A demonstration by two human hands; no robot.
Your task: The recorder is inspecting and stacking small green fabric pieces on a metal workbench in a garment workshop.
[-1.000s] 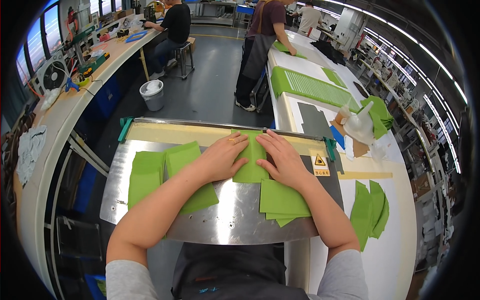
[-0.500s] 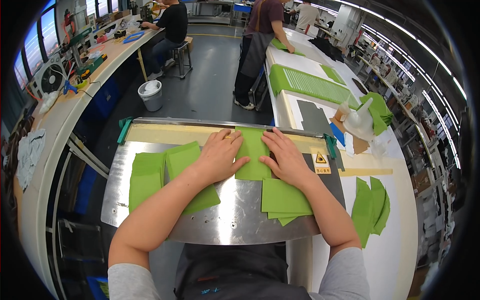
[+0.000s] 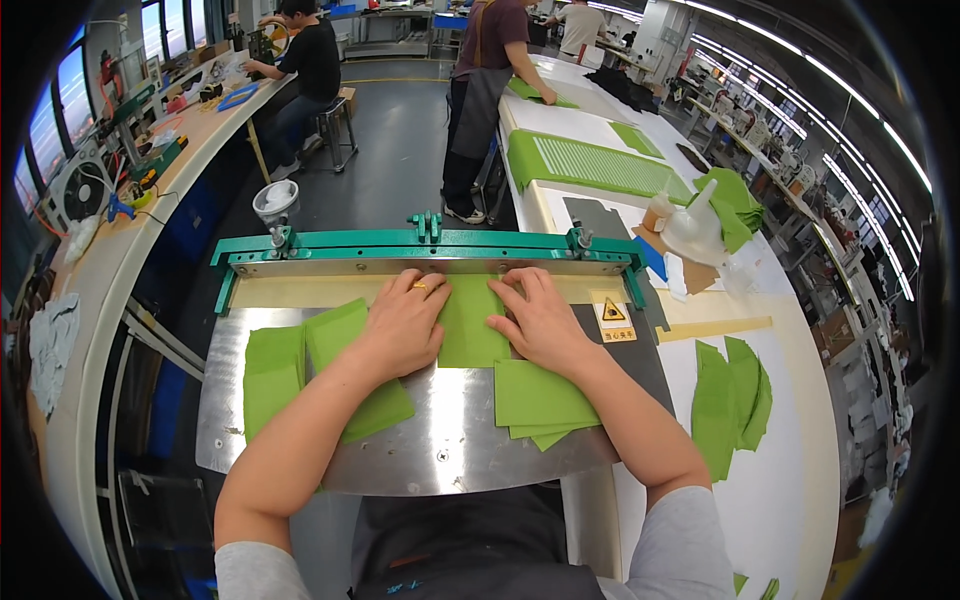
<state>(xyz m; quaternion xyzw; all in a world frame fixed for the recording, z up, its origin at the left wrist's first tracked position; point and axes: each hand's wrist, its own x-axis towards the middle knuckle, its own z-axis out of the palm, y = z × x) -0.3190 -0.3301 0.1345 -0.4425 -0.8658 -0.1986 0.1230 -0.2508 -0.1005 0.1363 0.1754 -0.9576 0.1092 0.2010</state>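
1. Nearest you, the bare front edge of the metal plate (image 3: 400,478) curves past your dark apron (image 3: 450,540); its smooth surface probably lets fabric slide easily.
2. On its left lie the left stack (image 3: 273,375) and, beside it, a tilted stack (image 3: 385,412) that your left forearm crosses. The right stack (image 3: 545,392) sits by your right forearm, its layers slightly fanned. Both sides seem chosen to keep pieces within reach while leaving the middle free.
3. Between your hands, the green piece (image 3: 472,335) lies flat on the plate, its far end at the foot of the green bar (image 3: 350,243). Whether it passes underneath, I cannot tell.
4. Your left hand (image 3: 405,322) rests at the piece's left edge and your right hand (image 3: 540,320) at its right edge, both spread with palms down, neither clenched. Such light contact from two sides likely keeps the piece flat and straight to the bar.
5. Your fingertips come close to the bar; the warning sticker (image 3: 613,318) on the plate's right seems placed there to stay in your sight.
6. Off to the right, loose green pieces (image 3: 715,410) lie on the white table (image 3: 785,500), apart from your stacks.
7. Farther off, a co-worker (image 3: 485,100) stands at that long table, a hand on green fabric (image 3: 545,93).
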